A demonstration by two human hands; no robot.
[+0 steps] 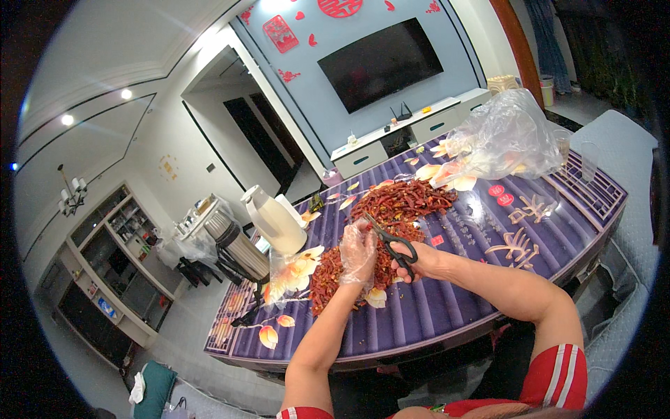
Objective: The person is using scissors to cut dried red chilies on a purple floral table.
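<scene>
My left hand [359, 254], in a clear plastic glove, is over the middle of a heap of dried red chilies; its fingers curl near the scissor blades, and whether a chili is between them cannot be told. My bare right hand [416, 262] grips the black handles of a pair of scissors [390, 238], whose blades point up and left to the gloved fingers. Longer chilies [403, 201] lie heaped beyond my hands. Smaller cut pieces [325, 275] are spread left of and below the glove. The patterned purple table cover [445, 309] lies under them all.
A cream thermos jug [275, 220] and a steel vacuum flask [238, 249] stand at the table's left. A large clear plastic bag [502, 139] lies at the far right, beside clear plastic cups [589, 161]. A padded sofa [612, 152] is right of the table.
</scene>
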